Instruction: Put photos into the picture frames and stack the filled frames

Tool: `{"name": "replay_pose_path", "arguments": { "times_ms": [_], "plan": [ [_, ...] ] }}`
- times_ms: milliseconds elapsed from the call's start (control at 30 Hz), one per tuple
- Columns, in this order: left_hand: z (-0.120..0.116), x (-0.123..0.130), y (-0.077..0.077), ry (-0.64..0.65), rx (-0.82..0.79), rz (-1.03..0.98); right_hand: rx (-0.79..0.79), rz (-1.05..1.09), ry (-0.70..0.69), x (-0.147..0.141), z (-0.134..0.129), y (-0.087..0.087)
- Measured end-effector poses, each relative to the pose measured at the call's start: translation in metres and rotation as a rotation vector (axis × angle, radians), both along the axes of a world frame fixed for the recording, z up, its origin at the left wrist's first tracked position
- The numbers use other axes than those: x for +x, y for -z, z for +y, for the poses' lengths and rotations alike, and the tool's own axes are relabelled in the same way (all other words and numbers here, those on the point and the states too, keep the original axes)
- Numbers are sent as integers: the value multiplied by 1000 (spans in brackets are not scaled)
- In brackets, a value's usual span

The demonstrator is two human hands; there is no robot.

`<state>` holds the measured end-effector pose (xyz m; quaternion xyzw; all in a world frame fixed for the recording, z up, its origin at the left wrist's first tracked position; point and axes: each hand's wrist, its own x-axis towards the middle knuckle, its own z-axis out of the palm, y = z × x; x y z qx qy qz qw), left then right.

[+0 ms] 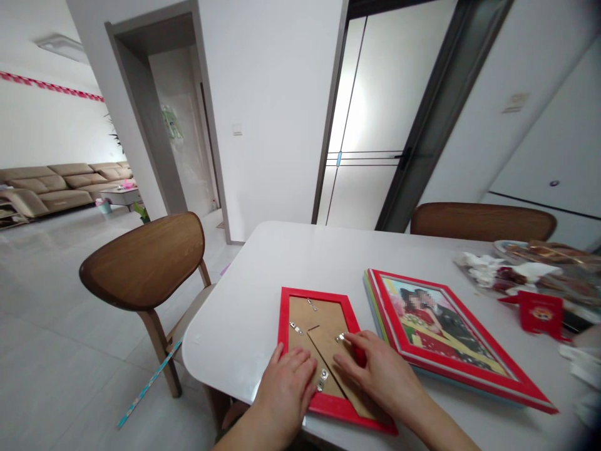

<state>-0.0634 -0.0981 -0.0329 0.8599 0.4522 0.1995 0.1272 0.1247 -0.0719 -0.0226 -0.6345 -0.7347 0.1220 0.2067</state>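
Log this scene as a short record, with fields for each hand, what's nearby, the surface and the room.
Left hand: flat on the cardboard backing of a red picture frame, which lies face down
Right hand: fingertips at a metal clip on the backing
Nearby: a red-framed photo, lying face up; a red envelope
Surface: white table
Room: wooden chair at the table; beige sofa in the distance
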Motion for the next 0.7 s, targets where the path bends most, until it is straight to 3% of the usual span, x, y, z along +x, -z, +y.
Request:
{"name": "replay_pose_path", "arguments": {
  "times_ms": [167,400,567,700],
  "plan": [
    [-6,-10,-2,21,-30,-48,96,-84,-78,-3,-9,8],
    [-8,-12,7,27,-63,-45,61,-57,-425,-16,-35,0],
    [-6,-14,6,40,-65,-34,55,-54,-487,-20,-42,-6],
    [-7,-15,6,39,-75,-49,76,-68,-482,-9,-29,-5]
  ]
}}
